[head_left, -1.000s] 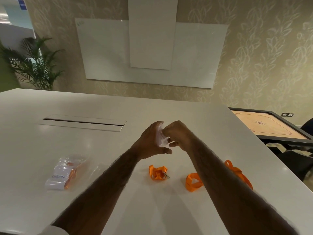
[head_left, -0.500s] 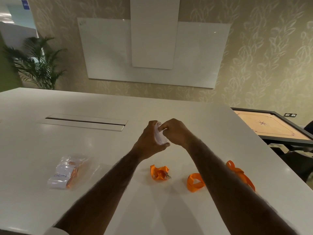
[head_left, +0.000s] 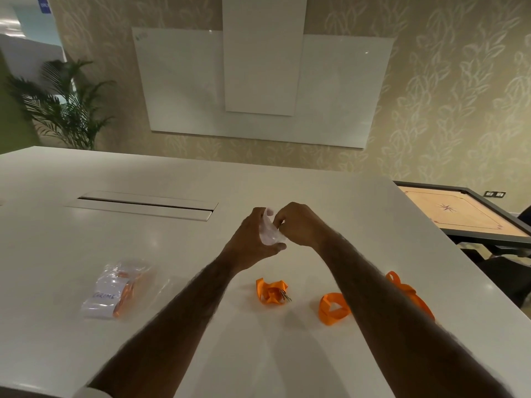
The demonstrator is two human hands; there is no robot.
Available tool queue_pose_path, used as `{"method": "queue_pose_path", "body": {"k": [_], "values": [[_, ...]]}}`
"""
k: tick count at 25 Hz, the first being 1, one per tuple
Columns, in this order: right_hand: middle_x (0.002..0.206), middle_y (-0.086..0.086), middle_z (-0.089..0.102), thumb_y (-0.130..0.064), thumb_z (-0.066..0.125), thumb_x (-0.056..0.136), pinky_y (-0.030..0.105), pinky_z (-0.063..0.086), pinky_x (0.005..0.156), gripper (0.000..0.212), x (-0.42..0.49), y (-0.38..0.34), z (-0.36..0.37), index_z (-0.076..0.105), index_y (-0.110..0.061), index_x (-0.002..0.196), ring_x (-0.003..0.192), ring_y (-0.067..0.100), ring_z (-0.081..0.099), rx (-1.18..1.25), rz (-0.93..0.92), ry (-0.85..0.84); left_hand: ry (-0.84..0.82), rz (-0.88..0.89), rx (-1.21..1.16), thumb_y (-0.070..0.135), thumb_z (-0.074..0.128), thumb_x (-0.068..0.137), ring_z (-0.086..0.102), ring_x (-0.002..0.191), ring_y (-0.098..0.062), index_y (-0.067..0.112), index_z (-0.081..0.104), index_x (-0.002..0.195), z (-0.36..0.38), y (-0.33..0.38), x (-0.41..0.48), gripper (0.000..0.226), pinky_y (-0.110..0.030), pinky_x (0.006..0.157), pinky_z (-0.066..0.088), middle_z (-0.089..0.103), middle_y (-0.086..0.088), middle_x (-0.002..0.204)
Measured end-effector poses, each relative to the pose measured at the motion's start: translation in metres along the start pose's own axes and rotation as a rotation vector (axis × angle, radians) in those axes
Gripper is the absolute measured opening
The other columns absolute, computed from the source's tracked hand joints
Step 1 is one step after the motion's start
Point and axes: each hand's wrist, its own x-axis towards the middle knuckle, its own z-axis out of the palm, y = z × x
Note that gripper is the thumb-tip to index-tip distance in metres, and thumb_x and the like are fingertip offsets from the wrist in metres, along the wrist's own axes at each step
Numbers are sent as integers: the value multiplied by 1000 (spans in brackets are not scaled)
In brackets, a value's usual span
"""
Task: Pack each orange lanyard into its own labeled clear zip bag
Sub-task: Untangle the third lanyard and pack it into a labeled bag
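Note:
My left hand and my right hand meet above the middle of the white table, both pinching a small clear zip bag held between them. Below the hands a bunched orange lanyard with a metal clip lies on the table. A second orange lanyard lies to its right, and part of it runs behind my right forearm. At the left lies a clear zip bag with a white handwritten label and an orange lanyard inside.
A long cable hatch is set into the table beyond the hands. A carrom board stands past the table's right edge. A whiteboard hangs on the far wall, and a potted plant stands at the far left.
Both hands have stayed together on the small bag, lifting it slightly and working its edge. The lanyards and the packed bag have not moved.

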Motion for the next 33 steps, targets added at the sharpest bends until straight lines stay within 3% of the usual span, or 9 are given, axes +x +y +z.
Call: {"method": "queue_pose_path", "body": {"k": [3,6,8,10,13,15,22,27,33], "values": [[87,-11,66,-2,51,93,24,57,51,30,-4,8,3,76,-18,97,65,14,67,427,-8,198,15,-32,-1,43,92,66,60,102,-5,30,44,122,-10,-5,-2,75,-4,74,45,58,17,112],[80,-1,71,-4,48,93,31,60,51,26,-7,21,19,70,-17,89,65,19,71,806,168,509,37,-78,12,47,91,65,60,108,-9,30,42,127,-18,-14,-6,80,-4,76,46,59,13,122],[88,5,73,-3,49,93,39,62,61,24,-6,30,41,70,-14,91,68,23,71,650,262,365,40,-93,13,49,91,65,59,112,-11,33,41,127,-20,-20,-8,81,-3,80,45,58,14,126],[115,7,70,-13,61,94,36,59,82,23,-10,31,71,71,-17,114,88,21,70,292,191,-22,40,-94,18,50,91,64,59,115,-12,33,40,126,-21,-22,-9,82,-9,87,47,58,14,127],[141,12,51,-25,71,87,36,46,103,69,-18,22,119,44,-30,150,123,31,56,-3,-6,-428,40,-88,29,53,91,62,59,115,-13,35,40,124,-20,-23,-8,82,-26,94,54,58,16,127],[141,11,48,-24,73,85,41,45,105,72,-21,18,140,43,-33,150,127,33,51,-108,-57,-466,38,-86,41,53,91,62,60,115,-13,37,39,122,-21,-21,-7,81,-24,92,55,57,17,127],[108,12,65,-13,59,94,35,54,82,19,-26,18,148,71,-7,107,96,28,67,-167,-119,-189,47,-72,55,52,90,63,59,114,-13,34,39,124,-21,-21,-3,82,-19,90,53,56,17,127],[93,13,77,8,65,80,17,57,67,20,-14,28,89,78,0,92,75,19,71,377,141,-104,47,-80,52,52,90,62,58,115,-12,32,40,124,-21,-23,-2,82,-29,94,55,56,16,127],[88,22,75,10,70,84,28,63,68,7,-16,32,-33,72,5,89,75,25,76,1036,134,71,37,-88,66,46,90,66,59,115,-16,30,40,124,-19,-23,-1,79,-30,93,56,55,12,128]]}}
